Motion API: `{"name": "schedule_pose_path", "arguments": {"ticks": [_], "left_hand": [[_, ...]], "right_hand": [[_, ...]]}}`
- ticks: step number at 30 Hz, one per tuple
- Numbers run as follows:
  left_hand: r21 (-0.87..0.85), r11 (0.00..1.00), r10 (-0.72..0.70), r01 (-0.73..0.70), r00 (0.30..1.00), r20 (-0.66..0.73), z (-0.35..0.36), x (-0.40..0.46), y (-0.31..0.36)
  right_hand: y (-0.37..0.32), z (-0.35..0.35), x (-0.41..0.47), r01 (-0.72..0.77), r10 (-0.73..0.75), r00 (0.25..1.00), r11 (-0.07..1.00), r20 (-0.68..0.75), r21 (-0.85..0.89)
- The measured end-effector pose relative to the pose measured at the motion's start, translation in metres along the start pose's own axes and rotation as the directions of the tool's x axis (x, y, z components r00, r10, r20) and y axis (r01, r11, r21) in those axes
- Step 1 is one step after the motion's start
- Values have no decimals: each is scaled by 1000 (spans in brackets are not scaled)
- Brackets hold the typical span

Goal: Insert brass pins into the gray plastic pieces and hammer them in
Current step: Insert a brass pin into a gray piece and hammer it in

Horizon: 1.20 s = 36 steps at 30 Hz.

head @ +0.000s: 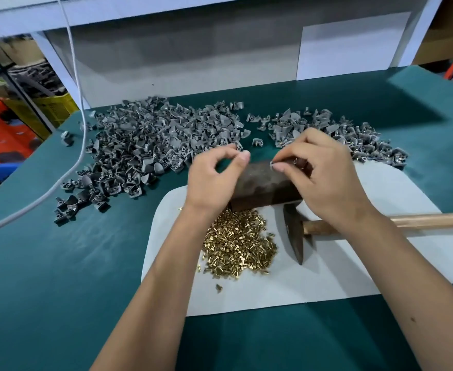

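Observation:
A big heap of gray plastic pieces (153, 145) lies at the back left of the green table, and a smaller heap (340, 135) at the back right. Brass pins (238, 247) are piled on a white sheet (327, 277). Behind the pins stands a dark metal block (262, 186). My left hand (214, 178) hovers at the block's left end, thumb and forefinger pinching a gray piece (239, 148) at the heap's edge. My right hand (324, 172) pinches a small gray piece (272, 164) on top of the block. A hammer (293, 234) lies on the sheet under my right wrist.
The hammer's wooden handle (420, 219) points right, past the sheet's edge. A gray cable (82, 111) hangs down and runs over the table's left side. A white wall panel (193, 57) closes off the back. Crates and boxes stand beyond the left edge.

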<state>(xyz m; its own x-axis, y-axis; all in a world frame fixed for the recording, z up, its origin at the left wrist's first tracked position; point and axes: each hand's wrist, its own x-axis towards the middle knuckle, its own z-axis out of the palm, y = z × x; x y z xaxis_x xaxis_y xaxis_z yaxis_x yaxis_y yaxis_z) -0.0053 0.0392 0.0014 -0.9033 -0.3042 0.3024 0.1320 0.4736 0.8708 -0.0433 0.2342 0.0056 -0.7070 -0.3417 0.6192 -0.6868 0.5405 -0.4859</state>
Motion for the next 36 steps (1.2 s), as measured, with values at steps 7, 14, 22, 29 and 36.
{"name": "schedule_pose_path", "arguments": {"ticks": [7, 14, 22, 29, 36], "left_hand": [[450, 893, -17, 24, 1000, -20, -35, 13, -37], [567, 812, 22, -141, 977, 212, -37, 12, -49], [255, 959, -103, 123, 991, -90, -62, 15, -51], [643, 724, -78, 250, 956, -284, -92, 18, -74], [557, 786, -135, 268, 954, -268, -90, 16, -76]], "right_hand": [[13, -6, -3, -322, 289, 930, 939, -226, -123], [-36, 10, -18, 43, -43, 998, 999, 37, -9], [-78, 45, -36, 389, -360, 818, 921, 449, 29], [-101, 68, -36, 415, -296, 753, 907, 588, -75], [-108, 90, -34, 399, -252, 747, 910, 615, -112]]}}
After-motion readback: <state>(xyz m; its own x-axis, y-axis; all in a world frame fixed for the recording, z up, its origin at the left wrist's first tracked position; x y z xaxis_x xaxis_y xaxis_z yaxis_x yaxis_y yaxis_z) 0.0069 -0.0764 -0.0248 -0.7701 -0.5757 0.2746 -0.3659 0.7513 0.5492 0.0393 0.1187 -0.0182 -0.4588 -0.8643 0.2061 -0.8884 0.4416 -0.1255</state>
